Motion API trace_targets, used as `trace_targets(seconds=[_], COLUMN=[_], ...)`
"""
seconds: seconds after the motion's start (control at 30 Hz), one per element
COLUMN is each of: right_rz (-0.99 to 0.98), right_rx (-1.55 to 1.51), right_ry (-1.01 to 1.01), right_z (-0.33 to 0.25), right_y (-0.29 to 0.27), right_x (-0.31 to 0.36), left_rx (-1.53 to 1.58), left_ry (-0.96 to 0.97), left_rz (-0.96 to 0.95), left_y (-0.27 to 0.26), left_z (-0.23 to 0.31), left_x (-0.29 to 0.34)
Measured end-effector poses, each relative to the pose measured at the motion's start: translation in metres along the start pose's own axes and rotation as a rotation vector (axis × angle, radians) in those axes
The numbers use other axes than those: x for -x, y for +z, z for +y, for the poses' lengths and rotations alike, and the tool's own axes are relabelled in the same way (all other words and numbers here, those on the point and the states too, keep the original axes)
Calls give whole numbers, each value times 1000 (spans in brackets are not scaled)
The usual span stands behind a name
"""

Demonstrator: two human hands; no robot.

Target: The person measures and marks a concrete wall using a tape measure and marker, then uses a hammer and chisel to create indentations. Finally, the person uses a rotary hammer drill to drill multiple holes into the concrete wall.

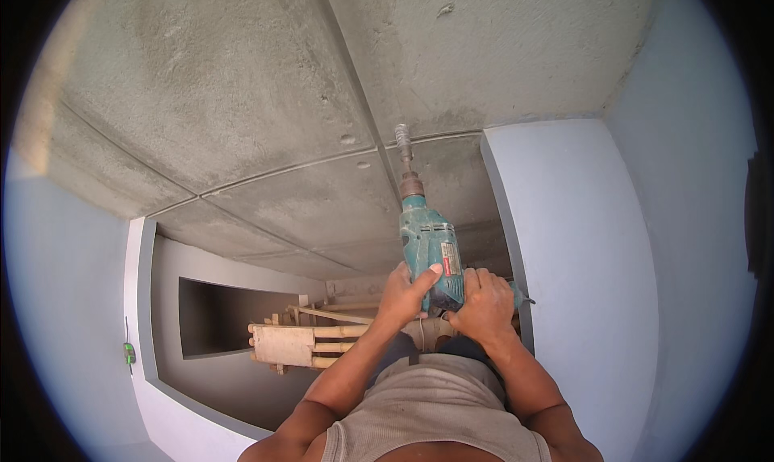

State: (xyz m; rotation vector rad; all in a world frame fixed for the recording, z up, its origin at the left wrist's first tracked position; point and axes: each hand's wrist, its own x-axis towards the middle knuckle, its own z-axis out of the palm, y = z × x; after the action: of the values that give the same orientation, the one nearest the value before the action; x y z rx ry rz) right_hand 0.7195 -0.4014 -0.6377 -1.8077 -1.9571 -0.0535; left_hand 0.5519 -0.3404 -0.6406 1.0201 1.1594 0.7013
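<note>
A teal power drill (429, 240) points up at the concrete ceiling, its casing dusty and scuffed. My left hand (403, 297) grips the left side of its body, with the thumb laid along the casing. Around the handle, low on the right, the fingers of my right hand (486, 305) are wrapped; a bit of teal handle shows beyond them. Above the brown metal chuck (411, 186) a pale, ridged attachment (404, 139) reaches up to the ceiling near a joint line. Whether its tip touches the concrete I cannot tell.
Grooved joints cross the grey ceiling (242, 83). A bamboo platform (282, 345) lies below, left of my legs. A white pillar (580, 244) stands close on the right. At the left, a white-framed opening (141, 301) has a small green item (129, 352) hanging beside it.
</note>
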Motion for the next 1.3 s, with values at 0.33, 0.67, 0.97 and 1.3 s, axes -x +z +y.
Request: trace_targets(seconds=[0.33,0.67,0.97,1.3], right_rz=[-51,-53,17,-47], right_rx=[25,27,105,63], right_ry=[44,33,-59,-28], right_z=[-1,-2,10,-5], right_y=[-2,1,27,14], right_x=[1,7,12,60], left_rx=[78,16,232,360], left_ry=[7,33,57,65], left_rz=[-11,-68,-191,-166], left_y=[1,-4,-16,-10], left_z=[-10,-8,-6,-45], left_x=[-5,-3,-59,-34])
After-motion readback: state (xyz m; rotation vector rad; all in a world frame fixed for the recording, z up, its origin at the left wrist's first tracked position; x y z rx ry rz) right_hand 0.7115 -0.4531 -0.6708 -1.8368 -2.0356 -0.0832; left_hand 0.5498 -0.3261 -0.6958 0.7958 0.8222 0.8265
